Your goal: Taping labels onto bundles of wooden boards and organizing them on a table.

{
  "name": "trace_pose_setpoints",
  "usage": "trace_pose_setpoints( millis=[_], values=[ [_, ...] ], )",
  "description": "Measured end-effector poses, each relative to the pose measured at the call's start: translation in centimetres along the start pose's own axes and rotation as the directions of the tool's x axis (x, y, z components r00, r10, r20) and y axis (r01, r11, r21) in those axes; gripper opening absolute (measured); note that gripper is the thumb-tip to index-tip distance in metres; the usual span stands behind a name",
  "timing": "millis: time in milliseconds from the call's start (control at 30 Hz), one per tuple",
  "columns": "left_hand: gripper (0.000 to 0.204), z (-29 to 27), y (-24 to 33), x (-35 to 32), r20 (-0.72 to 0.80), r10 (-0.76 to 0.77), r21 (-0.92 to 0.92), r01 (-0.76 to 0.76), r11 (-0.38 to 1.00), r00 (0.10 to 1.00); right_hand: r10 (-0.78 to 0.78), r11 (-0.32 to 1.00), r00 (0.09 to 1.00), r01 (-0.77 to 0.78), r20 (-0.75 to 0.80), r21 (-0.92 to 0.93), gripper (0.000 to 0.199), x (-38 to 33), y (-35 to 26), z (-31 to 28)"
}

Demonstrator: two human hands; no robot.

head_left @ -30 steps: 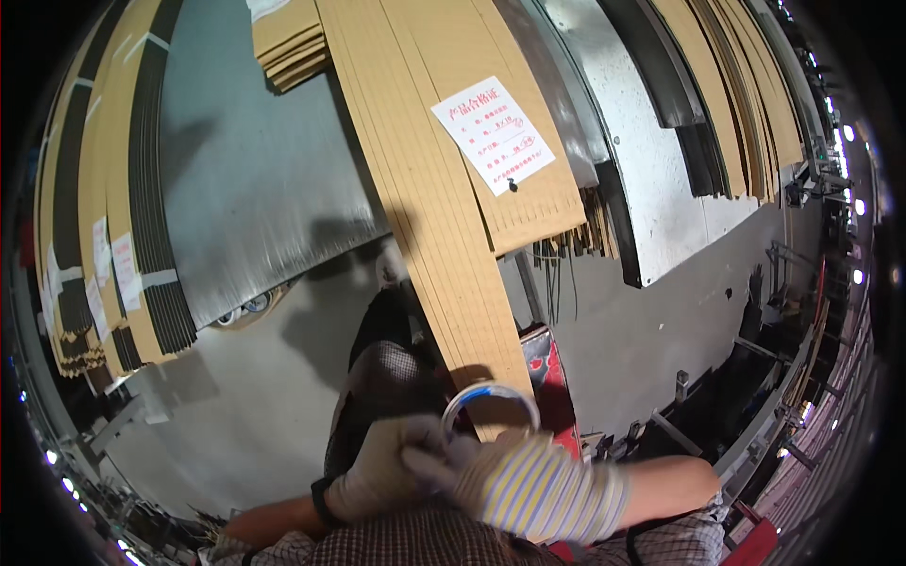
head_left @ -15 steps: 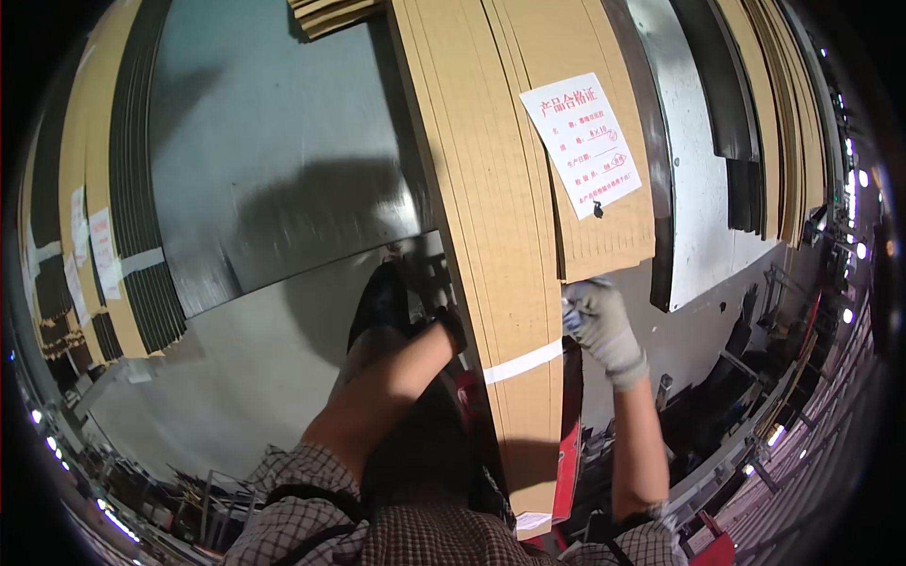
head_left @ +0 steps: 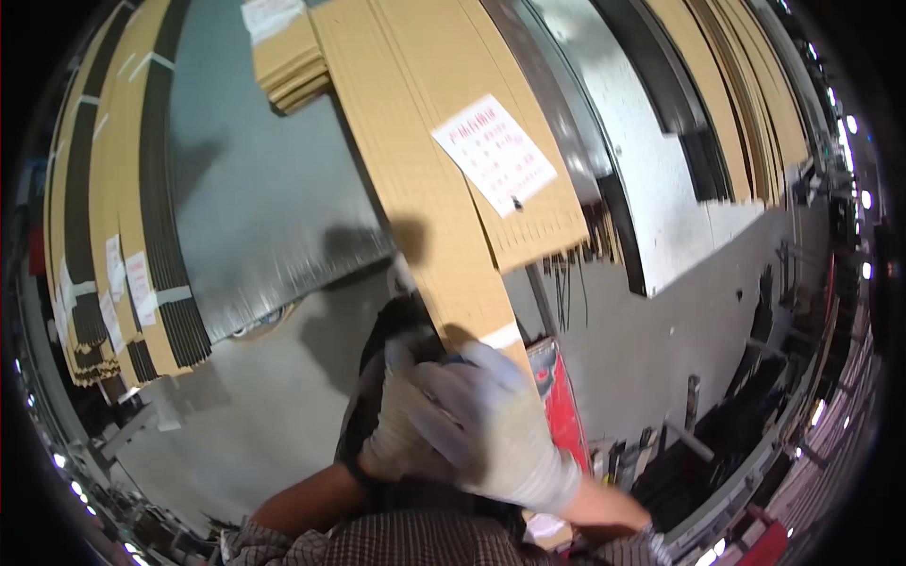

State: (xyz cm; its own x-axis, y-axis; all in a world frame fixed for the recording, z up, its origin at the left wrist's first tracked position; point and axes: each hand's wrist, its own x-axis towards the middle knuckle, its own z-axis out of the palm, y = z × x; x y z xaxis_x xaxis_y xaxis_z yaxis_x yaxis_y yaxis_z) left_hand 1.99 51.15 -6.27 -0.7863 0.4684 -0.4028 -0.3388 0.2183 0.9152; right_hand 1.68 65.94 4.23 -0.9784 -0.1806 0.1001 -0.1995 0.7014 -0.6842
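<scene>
At the near end of the stack: both gloved hands meet over the lower end of a long bundle of flattened cardboard [head_left: 444, 189].
Left hand: left hand [head_left: 401, 420], pale glove, fingers curled toward the bundle's end; what they pinch cannot be told, blurred.
Right hand: right hand [head_left: 491, 424], pale glove, lies over the left, fingers pressed together and bent; grip hidden.
Tape: pale tape band [head_left: 500, 336] crosses the cardboard just above the hands.
Label: white paper sheet [head_left: 495, 154] on the bundle, upper part.
Red item: red object [head_left: 557, 387] just right of the hands.
Surroundings: grey sheet [head_left: 245, 189] to the left; more banded stacks [head_left: 123, 274] at far left.
</scene>
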Motion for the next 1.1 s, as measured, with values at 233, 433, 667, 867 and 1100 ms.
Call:
trace_pose_setpoints(
  millis=[233, 433, 667, 867, 1100],
  values=[
    [0.086, -1.8, 2.1, 4.7, 0.413, -0.196, -0.074, 0.247, 0.966, 0.889, 0.094, 0.994, 0.955, -0.108, 0.282, 0.035, 0.020, -1.5, 13.4, -4.4],
    [0.072, -2.4, -0.9, 7.7, 0.238, 0.086, 0.094, -0.112, 0.989, 0.967, 0.214, 0.891, 0.977, -0.204, -0.023, -0.406, 0.037, -6.5, 23.2, 7.5],
    [0.078, -1.9, 5.2, 3.5, 0.447, -0.263, 0.177, 0.204, 0.963, 0.855, 0.444, 0.892, 0.561, -0.352, 0.699, -0.285, 0.075, -1.8, 11.0, -3.0],
    [0.062, 1.2, 2.0, 4.2, 0.176, -0.170, -0.353, 0.223, 0.908, 0.970, 0.433, 0.902, 0.870, -0.420, 0.238, -0.104, 0.075, -2.2, 11.2, 0.3],
    [0.041, -3.5, 4.6, 1.5, 0.169, -0.123, -0.130, 0.146, 0.981, 0.978, -0.015, 0.993, 0.947, 0.052, 0.321, -0.108, 0.040, -2.6, 7.0, -7.1]
  ],
)
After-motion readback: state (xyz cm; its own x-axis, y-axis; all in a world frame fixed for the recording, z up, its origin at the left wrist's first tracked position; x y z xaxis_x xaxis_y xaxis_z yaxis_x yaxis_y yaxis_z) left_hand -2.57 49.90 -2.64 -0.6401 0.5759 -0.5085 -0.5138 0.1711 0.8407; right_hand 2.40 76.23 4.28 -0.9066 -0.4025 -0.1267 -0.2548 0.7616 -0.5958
